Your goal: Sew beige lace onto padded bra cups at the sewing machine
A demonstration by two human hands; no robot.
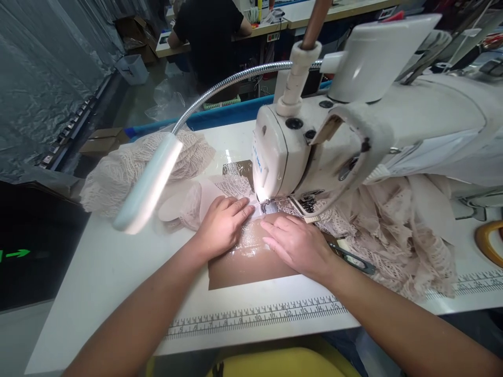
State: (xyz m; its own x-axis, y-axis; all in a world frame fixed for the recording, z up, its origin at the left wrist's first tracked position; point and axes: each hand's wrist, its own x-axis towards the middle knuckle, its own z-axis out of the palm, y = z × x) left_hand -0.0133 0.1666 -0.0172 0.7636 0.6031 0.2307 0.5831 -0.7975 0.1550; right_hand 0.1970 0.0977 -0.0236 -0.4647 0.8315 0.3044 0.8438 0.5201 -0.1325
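Observation:
My left hand [223, 222] lies with outstretched fingers on a thin pale pink fabric [208, 193] with lace, just left of the needle area of a white sewing machine [275, 152]. Beside the presser foot [269, 208], my right hand [298, 241] rests with its fingers spread and slightly bent at the front edge of the fabric. Both hands press down from above, and neither visibly pinches the cloth. Beneath them a brown, shiny taped sheet [251, 269] covers part of the white tabletop [118, 272]. The needle tip is too small to make out.
A lit gooseneck lamp [151, 183] reaches over the left side. A lace pile [113, 167] lies behind it; more lace fabric [396, 235] bunches at right, near a dark metal tool [356, 260] and yellow tape roll [489, 243]. A printed ruler [255, 319] lines the front edge. Another person [208, 42] sits beyond.

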